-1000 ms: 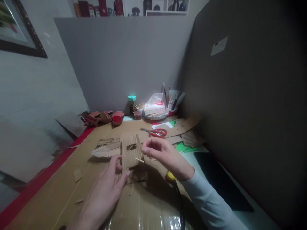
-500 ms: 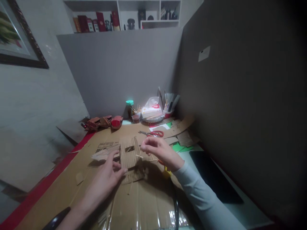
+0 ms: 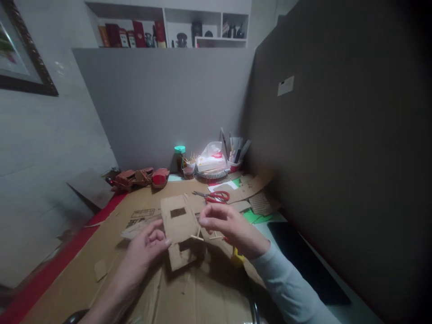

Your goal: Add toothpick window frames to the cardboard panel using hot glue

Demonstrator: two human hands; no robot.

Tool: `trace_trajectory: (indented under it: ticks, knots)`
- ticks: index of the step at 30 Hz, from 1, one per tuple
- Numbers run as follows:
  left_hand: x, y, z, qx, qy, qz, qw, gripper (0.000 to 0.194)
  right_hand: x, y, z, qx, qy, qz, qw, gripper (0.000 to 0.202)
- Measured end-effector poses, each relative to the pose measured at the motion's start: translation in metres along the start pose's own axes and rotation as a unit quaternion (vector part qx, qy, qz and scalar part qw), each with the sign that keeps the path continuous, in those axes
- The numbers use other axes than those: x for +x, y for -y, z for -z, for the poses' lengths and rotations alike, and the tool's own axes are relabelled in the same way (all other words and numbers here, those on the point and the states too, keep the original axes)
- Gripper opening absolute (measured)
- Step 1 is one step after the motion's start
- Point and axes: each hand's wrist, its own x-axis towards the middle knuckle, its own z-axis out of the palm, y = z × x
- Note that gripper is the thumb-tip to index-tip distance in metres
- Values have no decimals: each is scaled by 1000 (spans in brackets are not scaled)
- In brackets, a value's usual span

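Observation:
A folded cardboard piece (image 3: 180, 225) with rectangular cut-outs is tilted above the cardboard sheet in the middle. My left hand (image 3: 148, 247) holds its left edge, thumb on the front and fingers behind. At its right side, my right hand (image 3: 224, 225) pinches a small thin wooden stick piece (image 3: 197, 237) with a crossbar at its lower end. Another short stick (image 3: 216, 237) shows just below my right hand. Something yellow (image 3: 237, 258) lies under my right wrist, partly hidden.
Red-handled scissors (image 3: 218, 196) lie behind my right hand. Cardboard scraps (image 3: 261, 203) and a black flat object (image 3: 307, 261) are at the right. Reddish cardboard shapes (image 3: 160, 177), a tissue pack (image 3: 212, 162) and a pen cup (image 3: 233, 166) stand at the back.
The cardboard piece has turned and tilted, showing its smoother face and a second cut-out. My left hand has moved slightly left with it. The whole view has shifted a little.

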Motion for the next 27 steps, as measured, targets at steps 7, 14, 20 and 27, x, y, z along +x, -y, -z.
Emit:
trace_trajectory:
  ticks: [7,14,20,27]
  knots:
    - [-18,-22,1,-198,33,70,977,19,-3,2,5,58,7,8,998,18]
    - [-5,-11,-3,-340,167,138,915,28,-7,5,-3,98,39,1,994,16]
    - [-17,-18,-25,-432,187,173,865,16,-9,2,-11,86,23,-19,996,9]
    - [-16,-18,-31,-423,179,216,862,26,-11,0,-13,107,19,-55,993,14]
